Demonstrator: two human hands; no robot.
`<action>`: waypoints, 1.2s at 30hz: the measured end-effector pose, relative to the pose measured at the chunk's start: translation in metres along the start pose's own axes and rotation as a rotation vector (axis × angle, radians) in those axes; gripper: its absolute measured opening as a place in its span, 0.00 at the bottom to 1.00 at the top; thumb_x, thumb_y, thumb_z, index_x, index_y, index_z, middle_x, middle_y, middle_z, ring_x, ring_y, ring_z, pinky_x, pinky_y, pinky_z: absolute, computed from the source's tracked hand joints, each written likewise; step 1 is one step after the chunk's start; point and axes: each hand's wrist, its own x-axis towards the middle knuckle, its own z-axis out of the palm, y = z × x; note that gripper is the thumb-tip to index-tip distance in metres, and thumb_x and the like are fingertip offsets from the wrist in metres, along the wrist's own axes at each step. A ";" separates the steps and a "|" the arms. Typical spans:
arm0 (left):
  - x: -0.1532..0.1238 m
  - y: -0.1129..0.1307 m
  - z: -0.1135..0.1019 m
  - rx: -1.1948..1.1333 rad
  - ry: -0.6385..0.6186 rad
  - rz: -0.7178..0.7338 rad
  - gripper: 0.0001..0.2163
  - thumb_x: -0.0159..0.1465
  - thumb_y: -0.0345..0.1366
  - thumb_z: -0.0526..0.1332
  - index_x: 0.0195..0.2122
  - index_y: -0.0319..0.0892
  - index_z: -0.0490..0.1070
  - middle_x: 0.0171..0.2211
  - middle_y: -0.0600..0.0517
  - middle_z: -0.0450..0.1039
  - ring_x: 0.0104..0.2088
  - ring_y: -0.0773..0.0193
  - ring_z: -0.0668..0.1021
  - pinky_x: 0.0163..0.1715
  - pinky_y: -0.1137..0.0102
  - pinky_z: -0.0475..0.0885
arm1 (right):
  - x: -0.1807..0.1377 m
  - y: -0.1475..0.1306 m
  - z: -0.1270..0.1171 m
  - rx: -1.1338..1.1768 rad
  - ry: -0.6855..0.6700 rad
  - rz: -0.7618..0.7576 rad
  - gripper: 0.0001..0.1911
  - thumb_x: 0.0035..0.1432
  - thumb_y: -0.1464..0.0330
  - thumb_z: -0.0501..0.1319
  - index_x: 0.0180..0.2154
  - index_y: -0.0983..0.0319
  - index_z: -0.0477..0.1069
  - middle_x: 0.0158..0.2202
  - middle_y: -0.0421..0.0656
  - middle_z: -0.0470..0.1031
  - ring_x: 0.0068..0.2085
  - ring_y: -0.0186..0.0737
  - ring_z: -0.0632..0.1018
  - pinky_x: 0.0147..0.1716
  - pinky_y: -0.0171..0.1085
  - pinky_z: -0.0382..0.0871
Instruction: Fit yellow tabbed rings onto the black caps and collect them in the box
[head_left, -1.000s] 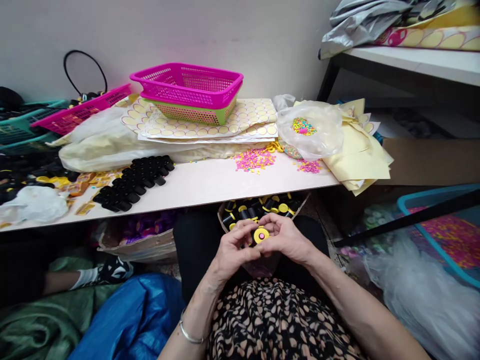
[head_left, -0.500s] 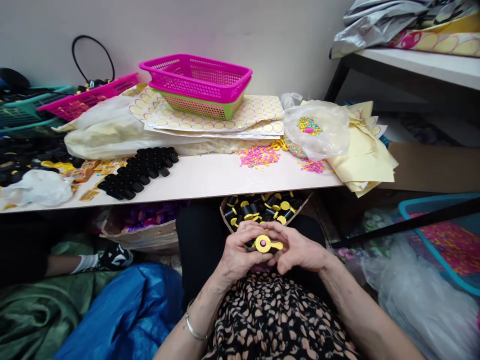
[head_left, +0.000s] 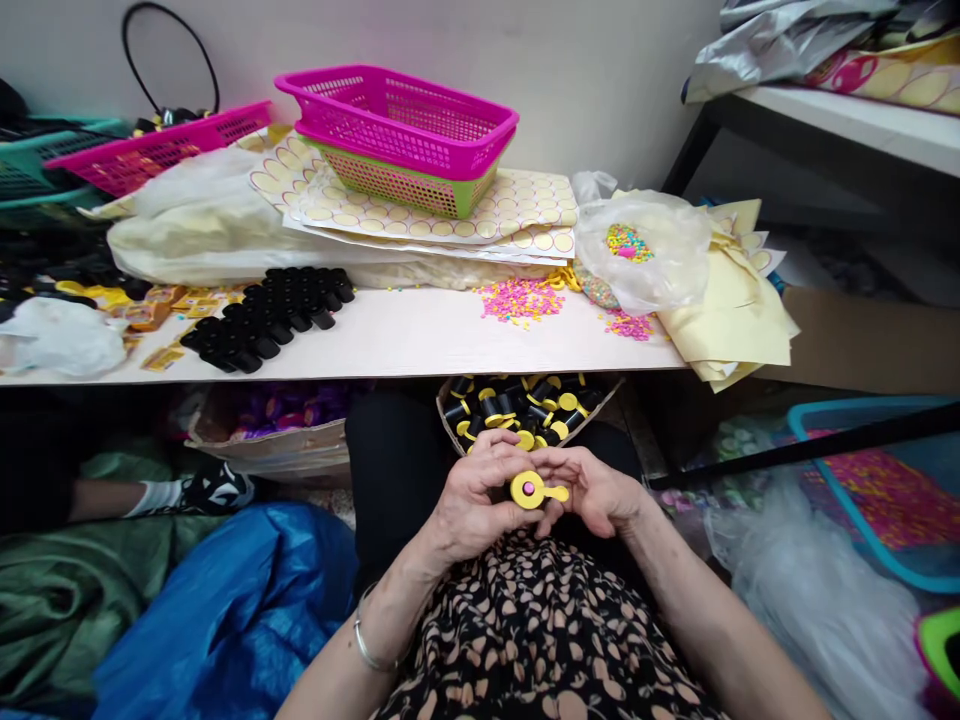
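Observation:
Between the thumb and fingers of my left hand (head_left: 480,500) is a yellow round cap with a tab (head_left: 528,490). A small pink piece sits in its centre, and the tab points right. What lies beneath the cap is mostly hidden by my fingers. My right hand (head_left: 589,490) is close beside the tab, fingers loosely bent and thumb held apart; whether its fingertips touch the piece from below is hard to see. Just beyond my hands, a cardboard box (head_left: 448,425) contains several black cylinders with yellow caps (head_left: 491,408).
On the white table (head_left: 420,335) stand rows of black cylinders (head_left: 274,315), with pink and yellow bits (head_left: 520,300) to their right. Stacked pink and green baskets (head_left: 405,130) rest on label sheets behind. A blue tub (head_left: 799,425) is at right; another person's shoe (head_left: 217,488) at left.
My right thumb has moved away from the yellow cap and the right hand has loosened. My left hand still holds the cap. The camera view has shifted slightly.

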 end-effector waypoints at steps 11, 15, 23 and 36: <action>-0.001 0.003 0.000 -0.066 0.037 0.010 0.14 0.49 0.33 0.68 0.39 0.40 0.75 0.35 0.46 0.75 0.47 0.54 0.69 0.48 0.56 0.64 | 0.005 -0.001 0.011 -0.051 0.106 -0.090 0.41 0.21 0.68 0.76 0.44 0.64 0.69 0.38 0.44 0.74 0.35 0.37 0.75 0.31 0.33 0.72; -0.001 0.004 -0.006 -0.156 0.064 -0.069 0.13 0.46 0.36 0.70 0.34 0.39 0.76 0.32 0.47 0.75 0.45 0.54 0.71 0.49 0.55 0.64 | 0.000 0.000 0.008 -0.023 0.154 -0.059 0.37 0.33 0.64 0.73 0.48 0.59 0.66 0.45 0.47 0.72 0.39 0.43 0.76 0.33 0.42 0.73; -0.004 -0.001 0.002 0.023 -0.003 0.037 0.10 0.52 0.34 0.66 0.36 0.39 0.75 0.33 0.47 0.74 0.46 0.56 0.70 0.50 0.56 0.63 | 0.010 0.003 0.017 -0.125 0.282 -0.142 0.35 0.27 0.60 0.74 0.42 0.63 0.72 0.38 0.43 0.74 0.38 0.37 0.74 0.39 0.34 0.67; -0.013 -0.012 0.015 0.230 0.008 0.249 0.08 0.58 0.28 0.56 0.37 0.40 0.71 0.40 0.45 0.74 0.42 0.58 0.72 0.50 0.56 0.63 | 0.009 -0.004 0.032 -0.358 0.337 -0.024 0.27 0.31 0.72 0.72 0.40 0.64 0.74 0.35 0.41 0.74 0.33 0.35 0.73 0.33 0.34 0.67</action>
